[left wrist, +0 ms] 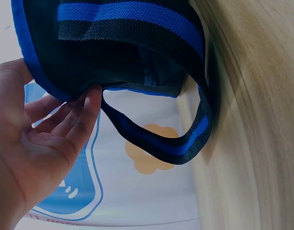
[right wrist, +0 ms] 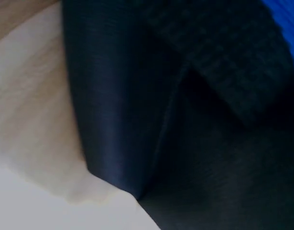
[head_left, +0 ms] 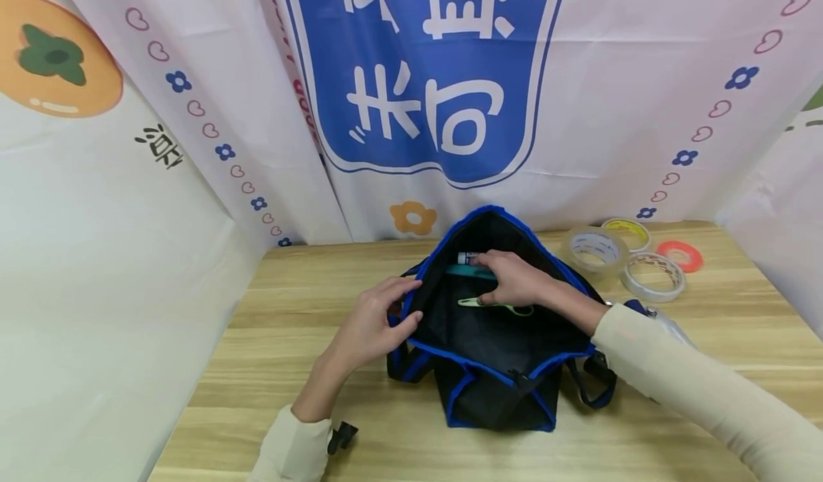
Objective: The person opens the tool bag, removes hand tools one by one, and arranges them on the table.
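A black bag [head_left: 498, 405] with blue trim stands on the table, its mouth wide. My left hand [head_left: 379, 319] holds the bag's left rim, and in the left wrist view this hand [left wrist: 46, 129] has fingers against the outside of the fabric. Inside the mouth, my right hand [head_left: 517, 280] has thumb and fingers spread apart. Its thumb is at a pair of scissors [head_left: 471, 302] with light green parts. Its fingertips are by a white glue stick [head_left: 464, 258], above a teal strip-like object [head_left: 464, 271]. The right wrist view shows dark bag fabric [right wrist: 219, 167] and no hand.
Right of the bag are a wide clear tape roll [head_left: 571, 262], a yellow-cored roll [head_left: 643, 233], a white roll [head_left: 656, 295] and a red roll [head_left: 693, 257]. A partly hidden silvery object [head_left: 671, 328] lies behind the right sleeve. Strap loops [head_left: 601, 396] hang at the bag's sides.
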The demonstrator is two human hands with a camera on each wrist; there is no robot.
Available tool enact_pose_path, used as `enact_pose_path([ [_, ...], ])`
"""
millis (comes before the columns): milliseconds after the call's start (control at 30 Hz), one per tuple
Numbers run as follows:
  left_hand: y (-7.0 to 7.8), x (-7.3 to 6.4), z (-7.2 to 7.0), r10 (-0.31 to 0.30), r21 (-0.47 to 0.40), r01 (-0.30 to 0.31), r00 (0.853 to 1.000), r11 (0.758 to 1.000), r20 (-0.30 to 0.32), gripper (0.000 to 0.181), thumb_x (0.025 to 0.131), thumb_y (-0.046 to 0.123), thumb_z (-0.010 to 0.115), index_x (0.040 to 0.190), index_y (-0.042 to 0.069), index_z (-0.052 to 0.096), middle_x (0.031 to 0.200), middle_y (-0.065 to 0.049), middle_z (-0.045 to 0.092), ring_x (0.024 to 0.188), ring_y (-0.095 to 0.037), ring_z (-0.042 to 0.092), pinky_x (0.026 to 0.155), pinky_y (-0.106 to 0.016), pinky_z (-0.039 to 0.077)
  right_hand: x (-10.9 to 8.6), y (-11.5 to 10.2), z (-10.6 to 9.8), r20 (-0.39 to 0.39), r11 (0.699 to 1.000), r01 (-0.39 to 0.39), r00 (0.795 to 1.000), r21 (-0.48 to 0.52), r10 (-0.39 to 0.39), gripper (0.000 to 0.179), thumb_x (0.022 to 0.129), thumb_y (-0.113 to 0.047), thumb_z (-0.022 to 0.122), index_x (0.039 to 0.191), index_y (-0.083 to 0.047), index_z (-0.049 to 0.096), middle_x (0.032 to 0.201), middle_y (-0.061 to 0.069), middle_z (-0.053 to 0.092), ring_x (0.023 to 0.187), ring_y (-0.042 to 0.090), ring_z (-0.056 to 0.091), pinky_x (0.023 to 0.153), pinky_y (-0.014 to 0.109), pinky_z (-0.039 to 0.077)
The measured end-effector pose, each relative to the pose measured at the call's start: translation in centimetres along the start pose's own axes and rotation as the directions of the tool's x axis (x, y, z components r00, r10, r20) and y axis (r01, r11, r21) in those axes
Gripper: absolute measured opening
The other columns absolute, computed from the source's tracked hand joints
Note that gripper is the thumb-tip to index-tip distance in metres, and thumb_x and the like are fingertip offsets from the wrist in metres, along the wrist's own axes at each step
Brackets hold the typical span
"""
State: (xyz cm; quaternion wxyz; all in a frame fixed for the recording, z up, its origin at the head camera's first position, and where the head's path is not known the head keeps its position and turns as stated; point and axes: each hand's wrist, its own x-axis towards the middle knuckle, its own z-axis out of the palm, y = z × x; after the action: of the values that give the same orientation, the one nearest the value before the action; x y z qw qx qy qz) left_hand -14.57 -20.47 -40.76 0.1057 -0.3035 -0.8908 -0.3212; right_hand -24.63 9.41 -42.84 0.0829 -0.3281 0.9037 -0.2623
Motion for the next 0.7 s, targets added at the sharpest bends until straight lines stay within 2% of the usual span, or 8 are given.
enact_pose_path([
  [133,0.0,0.0,0.0,0.002,0.003,-0.002,1.000,1.000,0.001,0.049,0.097,0.016,0.076,0.143,0.000,0.066,0.143,-0.018,0.068,0.110,-0.026,0.073,0.083,-0.034,0.063,-0.2,0.2,0.6,0.012,1.000,0.003,1.000,0.019,-0.004,0.059,0.091,-0.018,0.086,0.141,0.002,0.063,0.137,0.020,0.068,0.126,0.036,0.067,0.107,0.052,0.056],
  [367,-0.1,0.1,0.0,0.007,0.001,-0.007,1.000,1.000,0.001,0.049,0.097,0.015,0.077,0.142,-0.001,0.066,0.142,-0.019,0.069,0.102,-0.024,0.071,0.079,-0.032,0.061,-0.5,0.3,1.6,0.053,0.999,0.042,0.998,-0.008,-0.042,0.044,0.091,-0.017,0.085,0.131,-0.004,0.071,0.122,0.012,0.073,0.114,0.031,0.069,0.099,0.050,0.058],
  [700,0.0,0.1,0.0,0.017,0.011,-0.017,1.000,1.000,0.000,0.049,0.097,0.015,0.077,0.142,-0.002,0.066,0.141,-0.019,0.069,0.114,-0.029,0.073,0.085,-0.037,0.064,-1.0,0.2,2.6,0.049,0.994,0.092,0.995,-0.052,-0.090,0.027,0.093,-0.003,0.078,0.119,-0.005,0.077,0.111,0.011,0.074,0.104,0.027,0.070,0.090,0.044,0.060],
])
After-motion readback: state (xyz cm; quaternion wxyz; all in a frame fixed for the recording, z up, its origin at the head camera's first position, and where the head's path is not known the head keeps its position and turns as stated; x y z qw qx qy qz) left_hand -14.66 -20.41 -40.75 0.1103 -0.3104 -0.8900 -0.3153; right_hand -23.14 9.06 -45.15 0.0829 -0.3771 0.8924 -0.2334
